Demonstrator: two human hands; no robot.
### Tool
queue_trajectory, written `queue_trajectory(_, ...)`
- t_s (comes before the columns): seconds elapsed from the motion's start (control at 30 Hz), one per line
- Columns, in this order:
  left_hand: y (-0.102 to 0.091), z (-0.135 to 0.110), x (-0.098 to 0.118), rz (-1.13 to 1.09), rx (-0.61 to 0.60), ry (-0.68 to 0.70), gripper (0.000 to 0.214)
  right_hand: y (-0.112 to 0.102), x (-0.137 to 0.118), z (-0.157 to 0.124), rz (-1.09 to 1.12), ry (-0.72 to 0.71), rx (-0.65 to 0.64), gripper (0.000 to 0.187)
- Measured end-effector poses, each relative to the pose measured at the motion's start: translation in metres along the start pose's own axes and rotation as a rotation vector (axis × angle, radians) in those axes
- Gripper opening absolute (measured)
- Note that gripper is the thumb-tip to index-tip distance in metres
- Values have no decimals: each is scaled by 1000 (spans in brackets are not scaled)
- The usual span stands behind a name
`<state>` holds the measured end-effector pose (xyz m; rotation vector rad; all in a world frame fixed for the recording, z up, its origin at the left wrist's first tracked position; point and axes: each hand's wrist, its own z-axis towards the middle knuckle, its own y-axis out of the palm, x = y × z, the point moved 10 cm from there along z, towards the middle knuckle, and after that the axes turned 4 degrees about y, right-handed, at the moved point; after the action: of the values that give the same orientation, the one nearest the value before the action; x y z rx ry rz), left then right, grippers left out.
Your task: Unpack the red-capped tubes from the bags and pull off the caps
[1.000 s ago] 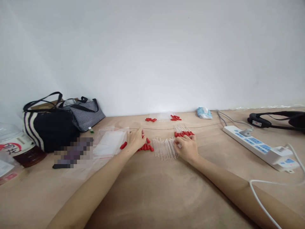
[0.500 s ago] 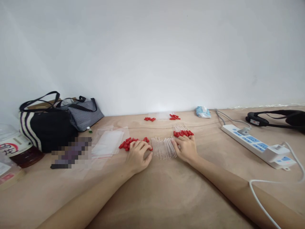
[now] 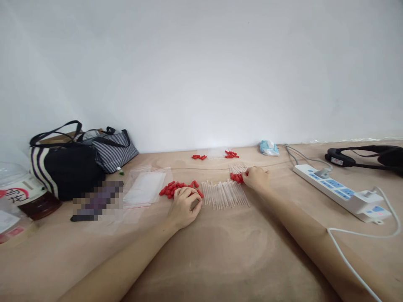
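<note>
On the wooden table, my left hand [image 3: 185, 207] rests beside a heap of red capsule-shaped pieces [image 3: 176, 187]. Its fingers are curled and the thumb comes round near the index finger; anything between them is hidden. A row of thin clear sticks [image 3: 222, 193] lies between my hands. Farther right, my right hand [image 3: 256, 179] reaches over with fingers pressed together at a second group of red pieces [image 3: 236, 178], partly covering it. More clear sticks [image 3: 236, 168] lie just behind that group.
Clear zip bags [image 3: 145, 188] lie left of the heap. Behind are small red groups [image 3: 199, 157], a blue tissue pack [image 3: 268, 147] and a power strip [image 3: 340, 191] with cables. At left stand a black bag [image 3: 72, 172], a striped bag [image 3: 115, 151] and a bottle [image 3: 37, 205].
My right hand has moved right and away from the clear sticks to the right end of the second red group, uncovering the row's right side. My left hand stays nearly in place.
</note>
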<state>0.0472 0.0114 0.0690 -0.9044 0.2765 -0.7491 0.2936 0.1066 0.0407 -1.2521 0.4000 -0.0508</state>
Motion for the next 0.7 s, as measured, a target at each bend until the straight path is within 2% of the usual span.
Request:
queue_trajectory(0.1,0,0,1,-1,-1,2,7,-3,0,0,5,11,15,28)
queue_trajectory(0.2,0,0,0,-4,4,-1,7,-21,-1,-3,58,-9,137,27)
queue_trajectory(0.3,-2,0,-3,1,27,1,11,-45,-17,-21,198,-202,288,24)
queue_trajectory(0.43,-8,0,1,21,71,51,33,-50,-56,-75,377,-659,216,19)
queue_trajectory(0.5,-9,0,9,22,71,100,33,-50,-65,-104,427,-786,209,18)
queue_trajectory(0.57,-12,-1,18,15,79,136,22,-48,-69,-122,471,-836,221,17)
queue_trajectory(0.63,-18,-3,20,12,126,120,7,-46,-69,-129,486,-835,228,16)
queue_trajectory(0.7,-25,-5,15,29,198,49,11,-44,-66,-128,481,-797,246,15)
